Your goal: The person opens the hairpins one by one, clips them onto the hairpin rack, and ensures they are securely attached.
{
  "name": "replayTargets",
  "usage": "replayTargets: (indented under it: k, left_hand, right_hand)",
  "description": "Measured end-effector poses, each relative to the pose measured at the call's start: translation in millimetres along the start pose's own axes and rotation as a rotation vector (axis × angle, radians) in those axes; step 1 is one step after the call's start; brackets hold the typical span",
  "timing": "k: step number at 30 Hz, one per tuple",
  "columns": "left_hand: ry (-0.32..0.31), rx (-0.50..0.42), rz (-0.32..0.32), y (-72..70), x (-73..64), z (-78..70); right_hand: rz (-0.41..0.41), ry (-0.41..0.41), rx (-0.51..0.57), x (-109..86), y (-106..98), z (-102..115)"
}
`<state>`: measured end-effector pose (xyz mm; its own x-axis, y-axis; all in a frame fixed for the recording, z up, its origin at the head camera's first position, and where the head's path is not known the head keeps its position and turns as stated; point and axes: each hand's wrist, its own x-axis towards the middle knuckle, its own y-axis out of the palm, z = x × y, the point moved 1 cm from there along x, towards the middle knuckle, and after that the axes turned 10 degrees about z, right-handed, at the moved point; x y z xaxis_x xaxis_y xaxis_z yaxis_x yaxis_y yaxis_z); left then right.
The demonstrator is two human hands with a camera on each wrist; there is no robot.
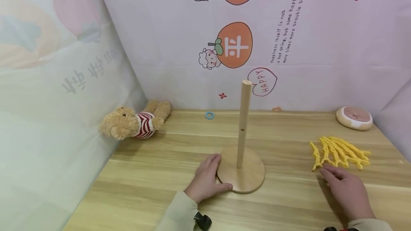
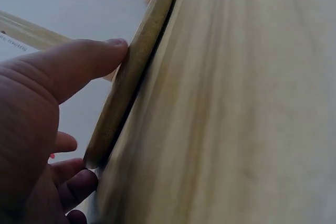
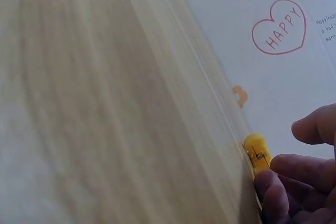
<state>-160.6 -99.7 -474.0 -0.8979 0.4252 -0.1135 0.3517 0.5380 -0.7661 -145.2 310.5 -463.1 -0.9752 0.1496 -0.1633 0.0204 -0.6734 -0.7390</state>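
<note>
A wooden stand has a round base [image 1: 253, 174] and an upright pole [image 1: 244, 113]. My left hand [image 1: 207, 179] holds the base at its left rim, fingers on the far side and thumb near the front. In the left wrist view the thumb [image 2: 89, 59] presses the base's edge [image 2: 131, 72]. At the right lie several yellow branch-shaped pieces [image 1: 335, 152], one a little apart on the left [image 1: 315, 155]. My right hand [image 1: 348, 190] is just in front of them. In the right wrist view its fingertips touch a yellow piece [image 3: 257, 153], with the thumb [image 3: 315, 124] held away.
A teddy bear [image 1: 138, 122] in a striped shirt lies at the back left. A small blue ring [image 1: 209, 115] is near the table's back edge. A round pink-and-white object [image 1: 354, 117] stands at the back right. Printed cloth [image 1: 179, 45] hangs behind the wooden table [image 1: 135, 184].
</note>
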Motion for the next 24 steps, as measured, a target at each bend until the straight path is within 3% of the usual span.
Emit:
replayTargets:
  k: [6, 10, 17, 24]
  left_hand:
    - [-0.04, 0.04, 0.032, -10.3, 7.0, 3.5]
    - [-0.053, 0.016, 0.083, -9.8, 9.8, 4.1]
    - [-0.045, -0.011, 0.116, -10.2, 17.2, 2.7]
    - [-0.043, -0.017, 0.11, -12.9, 15.7, 3.0]
  right_hand:
    - [-0.002, 0.069, 0.081, -0.3, 6, 0]
    - [0.017, 0.093, 0.058, -2.9, 6, -4]
    - [-0.012, 0.018, 0.003, -10.0, 5, -8]
    - [0.079, -0.087, -0.046, -11.1, 8, 2]
